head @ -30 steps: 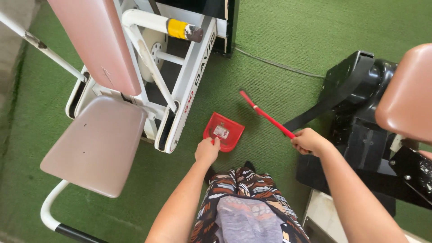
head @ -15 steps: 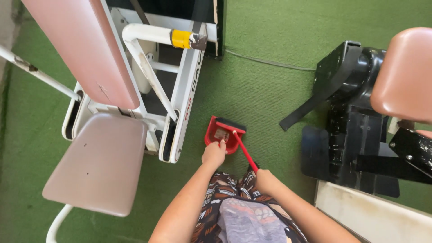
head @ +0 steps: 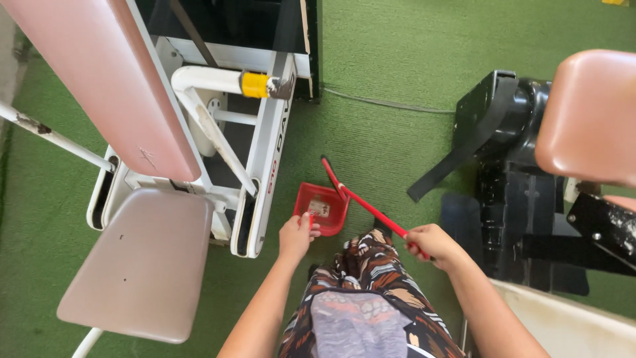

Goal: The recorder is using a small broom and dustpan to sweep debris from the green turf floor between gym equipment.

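The left hand sits just below the middle of the view, its fingers curled shut round the handle of a red dustpan, which lies flat on the green carpet with its mouth pointing toward 1 o'clock. A pale label shows on the pan's floor. The right hand, at about 4 o'clock from the pan, is closed in a fist on the lower end of a red brush; the thin handle runs up toward 10 o'clock and its head meets the pan's far rim at about 12 o'clock from the left hand. Whether bristles touch the carpet cannot be told. Both forearms come in from 6 o'clock, either side of a patterned skirt in brown, black and white. At 9 o'clock from the pan, just beside it, stands a white frame of a gym machine, with a yellow-banded bar toward 11 o'clock and pink padded seats further out at 8 and 10 o'clock. At 3 o'clock, near the right hand, is a black machine with a strap, and another pink pad at 2 o'clock. A thin cable crosses the carpet at 12 o'clock.
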